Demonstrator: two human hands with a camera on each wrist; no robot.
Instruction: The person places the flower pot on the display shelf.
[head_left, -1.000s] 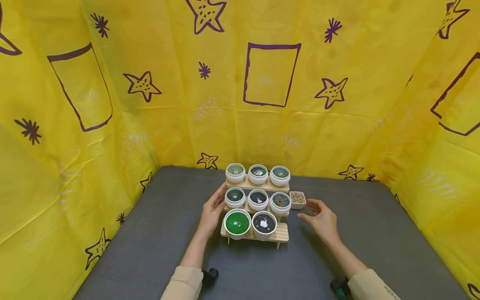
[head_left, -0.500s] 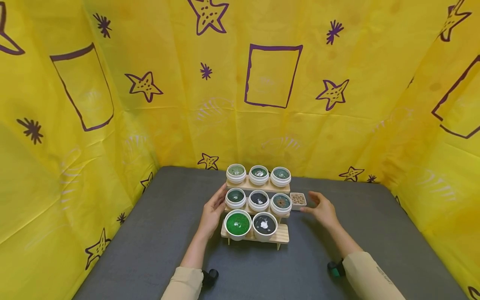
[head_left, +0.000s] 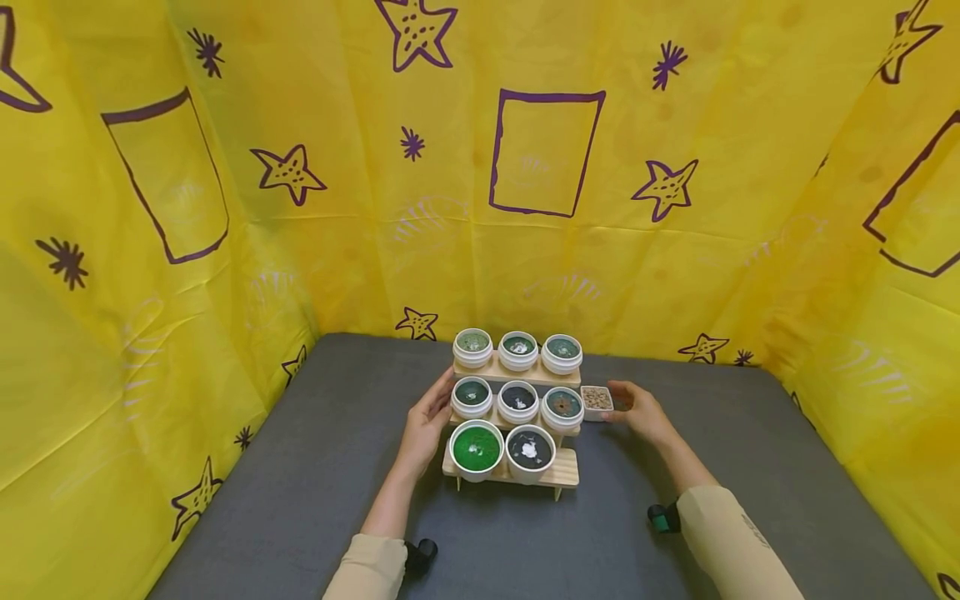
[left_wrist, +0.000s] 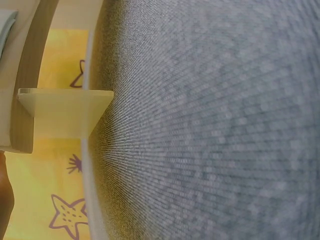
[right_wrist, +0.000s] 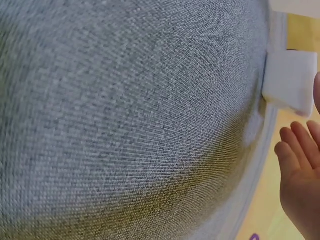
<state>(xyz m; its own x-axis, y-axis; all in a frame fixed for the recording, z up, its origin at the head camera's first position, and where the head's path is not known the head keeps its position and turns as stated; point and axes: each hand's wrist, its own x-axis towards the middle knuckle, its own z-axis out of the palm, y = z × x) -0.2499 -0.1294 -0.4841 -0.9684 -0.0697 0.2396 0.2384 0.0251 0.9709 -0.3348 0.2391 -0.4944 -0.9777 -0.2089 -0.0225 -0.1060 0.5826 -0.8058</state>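
A three-tier wooden stand [head_left: 567, 468] holds several round white bowls with green or dark contents. In front sit a bright green bowl [head_left: 476, 476] and a dark bowl [head_left: 529, 476]. My left hand [head_left: 422, 429] lies along the stand's left side, fingers extended against it; some fingertips are hidden behind the bowls. The left wrist view catches a leg [left_wrist: 65, 112] of the stand from close up. Beside the middle tier stands a small square white dish [head_left: 596, 414] of beige bits. At its right side is my right hand [head_left: 643, 414], thumb by the front corner, fingers loosely extended; contact is unclear.
Dark grey cloth [head_left: 315, 492] covers the table. A yellow curtain [head_left: 360, 250] with purple drawings encloses the back and both sides. The back row of bowls stands close to it. Black cameras [head_left: 420, 556] sit on both wrists.
My right hand has moved in toward the square dish, so thumb and fingers now stand at its right edge. The left hand, stand and bowls have stayed in place.
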